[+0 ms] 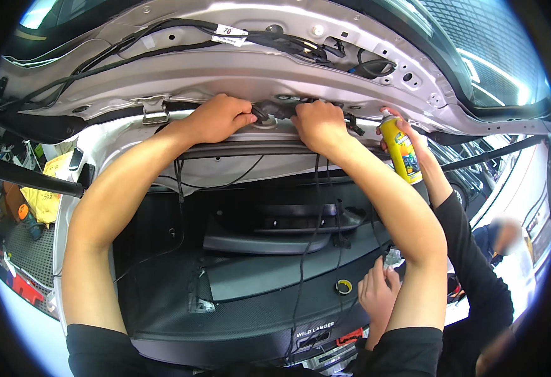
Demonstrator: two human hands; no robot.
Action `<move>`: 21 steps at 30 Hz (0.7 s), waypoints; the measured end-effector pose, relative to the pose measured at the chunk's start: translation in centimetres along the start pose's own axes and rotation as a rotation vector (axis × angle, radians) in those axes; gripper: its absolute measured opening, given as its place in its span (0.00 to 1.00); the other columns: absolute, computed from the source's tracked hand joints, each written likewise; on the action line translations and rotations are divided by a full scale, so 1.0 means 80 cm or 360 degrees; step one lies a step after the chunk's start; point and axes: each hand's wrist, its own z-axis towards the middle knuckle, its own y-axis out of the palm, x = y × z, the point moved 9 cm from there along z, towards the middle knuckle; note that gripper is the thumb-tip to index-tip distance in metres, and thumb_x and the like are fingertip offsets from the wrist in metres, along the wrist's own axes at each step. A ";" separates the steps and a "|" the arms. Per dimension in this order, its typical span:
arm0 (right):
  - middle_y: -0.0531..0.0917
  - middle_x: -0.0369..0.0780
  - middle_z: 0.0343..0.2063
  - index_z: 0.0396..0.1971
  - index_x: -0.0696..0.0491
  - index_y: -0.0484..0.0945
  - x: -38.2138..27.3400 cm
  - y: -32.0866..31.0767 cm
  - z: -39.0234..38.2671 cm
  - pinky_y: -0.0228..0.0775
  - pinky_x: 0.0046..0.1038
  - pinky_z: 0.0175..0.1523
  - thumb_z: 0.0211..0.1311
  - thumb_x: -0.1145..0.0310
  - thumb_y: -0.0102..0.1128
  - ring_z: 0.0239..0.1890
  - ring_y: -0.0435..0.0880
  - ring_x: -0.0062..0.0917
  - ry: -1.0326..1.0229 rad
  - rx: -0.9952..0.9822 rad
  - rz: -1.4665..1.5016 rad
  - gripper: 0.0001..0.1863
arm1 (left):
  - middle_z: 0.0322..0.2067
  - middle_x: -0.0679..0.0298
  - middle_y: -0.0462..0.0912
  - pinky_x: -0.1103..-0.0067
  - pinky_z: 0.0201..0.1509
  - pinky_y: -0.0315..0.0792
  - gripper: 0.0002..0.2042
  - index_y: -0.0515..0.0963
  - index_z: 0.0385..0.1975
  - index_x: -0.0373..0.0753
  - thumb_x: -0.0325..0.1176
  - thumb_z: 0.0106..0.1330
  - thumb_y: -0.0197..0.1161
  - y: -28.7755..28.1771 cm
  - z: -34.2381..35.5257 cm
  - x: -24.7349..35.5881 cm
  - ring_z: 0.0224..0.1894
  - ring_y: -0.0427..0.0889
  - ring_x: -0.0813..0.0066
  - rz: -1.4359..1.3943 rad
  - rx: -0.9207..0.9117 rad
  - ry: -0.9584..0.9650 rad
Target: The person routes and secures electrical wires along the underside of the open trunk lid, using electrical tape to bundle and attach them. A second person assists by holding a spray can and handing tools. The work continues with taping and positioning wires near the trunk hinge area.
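Nearest the lens: two bare forearms rising from the lower edge, black short sleeves at the shoulders, both reaching up and away to the underside of a raised silver tailgate (237,75).

Left hand (220,118): arm bent at the elbow, wrist straight, knuckles up, fingers curled down onto the tailgate's lower lip, thumb tip pointing right toward a black wiring connector (274,112). Whether the fingers actually pinch anything, cannot tell; they look curled rather than spread.

Right hand (318,124): forearm runs diagonally from lower right, hand folded over, fingers closed on the right end of the same black connector, which sits between the two hands against the panel. Black cables (316,207) hang from that spot down over the dark cargo floor (244,295).

A black wire harness (162,31) runs along the tailgate's inner face, with a white tag (228,34) on it.

Just right of the right hand: another person's hand (410,135), black sleeve, holding a yellow spray can (400,151) upright, nozzle near the panel. That person's other hand (376,292) is lower, beside the wearer's right elbow, holding something small and pale.

A roll of tape (344,286) lies on the cargo floor.
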 end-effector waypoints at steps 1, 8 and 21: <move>0.89 0.51 0.32 0.38 0.55 0.85 -0.003 -0.007 -0.001 0.83 0.50 0.44 0.65 0.59 0.68 0.37 0.90 0.51 0.0053 0.0024 0.0034 0.13 | 0.25 0.47 0.80 0.60 0.34 0.70 0.13 0.79 0.33 0.34 0.38 0.75 0.66 -0.001 -0.001 -0.002 0.29 0.78 0.41 0.0000 0.0017 -0.0010; 0.90 0.50 0.38 0.41 0.55 0.88 -0.014 -0.008 0.004 0.83 0.48 0.50 0.61 0.61 0.68 0.42 0.91 0.49 0.0367 -0.0040 0.0334 0.14 | 0.25 0.46 0.80 0.59 0.33 0.70 0.14 0.80 0.32 0.34 0.39 0.75 0.65 -0.001 -0.003 0.008 0.28 0.77 0.41 -0.0007 0.0047 -0.0025; 0.90 0.48 0.31 0.37 0.55 0.86 -0.006 -0.002 -0.003 0.81 0.51 0.47 0.67 0.64 0.65 0.39 0.90 0.49 0.0094 0.0087 0.0257 0.10 | 0.25 0.48 0.81 0.59 0.33 0.71 0.12 0.81 0.34 0.36 0.38 0.75 0.65 -0.010 -0.010 0.003 0.29 0.80 0.42 0.0048 -0.0088 0.0046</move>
